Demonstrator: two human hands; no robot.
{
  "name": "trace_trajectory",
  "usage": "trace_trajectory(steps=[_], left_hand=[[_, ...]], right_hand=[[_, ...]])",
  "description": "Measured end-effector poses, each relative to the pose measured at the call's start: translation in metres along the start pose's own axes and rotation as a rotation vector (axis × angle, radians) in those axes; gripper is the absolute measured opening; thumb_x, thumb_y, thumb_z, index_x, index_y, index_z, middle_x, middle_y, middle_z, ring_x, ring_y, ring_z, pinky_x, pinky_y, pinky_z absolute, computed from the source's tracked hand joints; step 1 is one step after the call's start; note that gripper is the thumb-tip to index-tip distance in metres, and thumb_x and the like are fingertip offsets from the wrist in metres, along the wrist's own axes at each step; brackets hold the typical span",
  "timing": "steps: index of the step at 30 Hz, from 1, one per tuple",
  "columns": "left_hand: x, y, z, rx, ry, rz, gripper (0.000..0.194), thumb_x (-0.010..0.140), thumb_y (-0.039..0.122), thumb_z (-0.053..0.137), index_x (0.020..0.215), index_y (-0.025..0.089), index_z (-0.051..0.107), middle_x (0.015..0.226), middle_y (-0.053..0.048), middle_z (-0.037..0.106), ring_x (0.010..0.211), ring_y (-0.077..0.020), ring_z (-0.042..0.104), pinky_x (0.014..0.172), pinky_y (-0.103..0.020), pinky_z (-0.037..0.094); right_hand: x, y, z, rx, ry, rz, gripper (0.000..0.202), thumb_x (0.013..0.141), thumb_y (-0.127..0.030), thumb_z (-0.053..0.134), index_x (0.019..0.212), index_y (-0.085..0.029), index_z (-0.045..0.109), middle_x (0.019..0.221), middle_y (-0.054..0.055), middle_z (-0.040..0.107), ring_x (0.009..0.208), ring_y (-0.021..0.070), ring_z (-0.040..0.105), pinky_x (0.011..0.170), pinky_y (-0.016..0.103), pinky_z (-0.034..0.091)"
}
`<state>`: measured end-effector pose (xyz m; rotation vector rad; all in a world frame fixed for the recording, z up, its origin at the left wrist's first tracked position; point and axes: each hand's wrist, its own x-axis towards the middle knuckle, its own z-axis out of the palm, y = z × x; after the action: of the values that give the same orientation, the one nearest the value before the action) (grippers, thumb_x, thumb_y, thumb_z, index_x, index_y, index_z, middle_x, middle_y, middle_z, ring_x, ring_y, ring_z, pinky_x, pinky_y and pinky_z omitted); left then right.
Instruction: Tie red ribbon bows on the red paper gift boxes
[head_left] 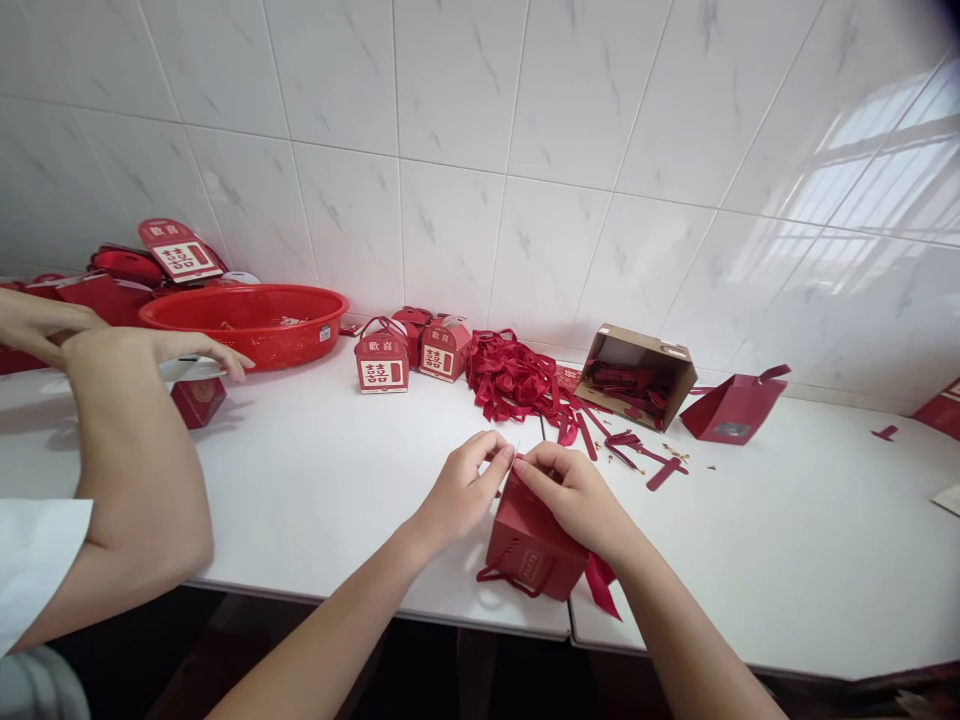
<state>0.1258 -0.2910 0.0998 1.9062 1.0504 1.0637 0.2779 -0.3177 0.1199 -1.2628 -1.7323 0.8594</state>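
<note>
A red gift box (541,545) with a twisted cord handle lies tilted on the table in front of me. My left hand (469,478) is closed, thumb and forefinger pinching at the box's far upper edge. Right beside it, my right hand (566,490) is closed on the same edge, its palm over the box's right side. A thin pale sliver shows between the fingertips, too small to name. Red ribbon (602,588) hangs out below my right wrist toward the table's front edge. My fingers hide part of the box top.
A co-worker's arm (139,430) reaches in at left near a small dark red box (199,402) and a red plastic basket (247,310). Beyond my hands are patterned gift boxes (382,360), heaped ribbon (510,375), an open cardboard box (637,375), loose strips (664,472) and a red bag-shaped box (739,408).
</note>
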Motion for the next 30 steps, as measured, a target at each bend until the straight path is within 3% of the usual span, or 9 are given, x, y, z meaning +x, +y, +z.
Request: trace_trajectory(steps=[4, 6, 8, 10, 12, 16, 19, 22, 30], left_hand=[[0.005, -0.021, -0.034, 0.527, 0.102, -0.067, 0.024, 0.089, 0.034, 0.039, 0.076, 0.020, 0.054, 0.085, -0.004, 0.059, 0.084, -0.0203, 0.057, 0.079, -0.033, 0.047], [0.001, -0.036, -0.060, 0.696, 0.208, -0.162, 0.019, 0.083, 0.026, 0.044, 0.071, 0.016, 0.056, 0.090, -0.015, 0.060, 0.099, -0.0354, 0.052, 0.088, -0.054, 0.038], [-0.002, -0.048, -0.082, 0.814, 0.320, -0.236, 0.017, 0.079, 0.022, 0.046, 0.067, 0.015, 0.056, 0.095, -0.023, 0.058, 0.113, -0.0483, 0.039, 0.089, -0.069, 0.025], [-0.003, -0.052, -0.090, 0.873, 0.400, -0.191, 0.017, 0.080, 0.027, 0.047, 0.073, 0.016, 0.058, 0.100, -0.022, 0.059, 0.117, -0.0481, 0.036, 0.091, -0.068, 0.024], [-0.003, -0.045, -0.082, 0.716, 0.345, -0.077, 0.021, 0.085, 0.034, 0.045, 0.084, 0.019, 0.059, 0.105, -0.016, 0.060, 0.114, -0.0392, 0.043, 0.095, -0.058, 0.030], [-0.005, -0.021, -0.038, 0.114, -0.023, -0.030, 0.026, 0.089, 0.044, 0.043, 0.096, 0.023, 0.056, 0.105, -0.006, 0.060, 0.101, -0.0228, 0.054, 0.088, -0.036, 0.043], [-0.010, -0.015, -0.015, -0.110, -0.046, -0.099, 0.025, 0.087, 0.046, 0.049, 0.091, 0.021, 0.052, 0.095, -0.002, 0.056, 0.086, -0.0163, 0.055, 0.074, -0.026, 0.045], [-0.011, -0.020, -0.011, -0.275, -0.040, -0.245, 0.029, 0.084, 0.049, 0.053, 0.084, 0.021, 0.047, 0.078, 0.003, 0.050, 0.063, -0.0094, 0.047, 0.058, -0.021, 0.039], [-0.002, -0.030, -0.027, -0.307, -0.153, -0.358, 0.040, 0.080, 0.051, 0.057, 0.064, 0.016, 0.050, 0.057, 0.004, 0.039, 0.050, -0.0079, 0.035, 0.047, -0.020, 0.029]], right_hand=[[-0.017, 0.011, -0.018, -0.107, 0.324, -0.118, 0.027, 0.087, -0.042, 0.050, 0.103, -0.023, 0.062, 0.108, 0.006, 0.060, 0.098, 0.0198, 0.056, 0.079, 0.031, 0.044], [-0.033, 0.021, -0.030, -0.210, 0.462, -0.085, 0.029, 0.088, -0.044, 0.047, 0.104, -0.024, 0.061, 0.110, 0.007, 0.061, 0.103, 0.0220, 0.055, 0.083, 0.034, 0.044], [-0.049, 0.030, -0.038, -0.303, 0.454, 0.030, 0.031, 0.090, -0.047, 0.044, 0.099, -0.024, 0.063, 0.107, 0.008, 0.063, 0.101, 0.0252, 0.056, 0.084, 0.038, 0.043], [-0.062, 0.034, -0.040, -0.328, 0.329, 0.171, 0.036, 0.090, -0.050, 0.040, 0.094, -0.024, 0.065, 0.104, 0.009, 0.066, 0.098, 0.0279, 0.058, 0.083, 0.041, 0.042], [-0.067, 0.033, -0.036, -0.279, 0.194, 0.257, 0.039, 0.090, -0.054, 0.039, 0.097, -0.025, 0.064, 0.102, 0.009, 0.067, 0.095, 0.0284, 0.060, 0.080, 0.040, 0.042], [-0.056, 0.033, -0.018, -0.139, 0.107, 0.255, 0.043, 0.088, -0.057, 0.040, 0.107, -0.024, 0.060, 0.096, 0.008, 0.068, 0.086, 0.0258, 0.062, 0.072, 0.035, 0.043], [-0.040, 0.041, -0.007, -0.062, 0.154, 0.218, 0.041, 0.084, -0.059, 0.048, 0.097, -0.021, 0.058, 0.072, 0.003, 0.063, 0.067, 0.0208, 0.057, 0.060, 0.030, 0.038], [-0.029, 0.050, -0.002, 0.078, 0.213, 0.199, 0.038, 0.078, -0.056, 0.058, 0.090, -0.022, 0.050, 0.054, -0.007, 0.044, 0.052, 0.0137, 0.043, 0.052, 0.025, 0.029], [-0.025, 0.050, -0.020, 0.504, 0.203, 0.186, 0.045, 0.067, -0.048, 0.073, 0.093, -0.023, 0.046, 0.056, -0.011, 0.041, 0.049, 0.0075, 0.035, 0.048, 0.021, 0.023]])
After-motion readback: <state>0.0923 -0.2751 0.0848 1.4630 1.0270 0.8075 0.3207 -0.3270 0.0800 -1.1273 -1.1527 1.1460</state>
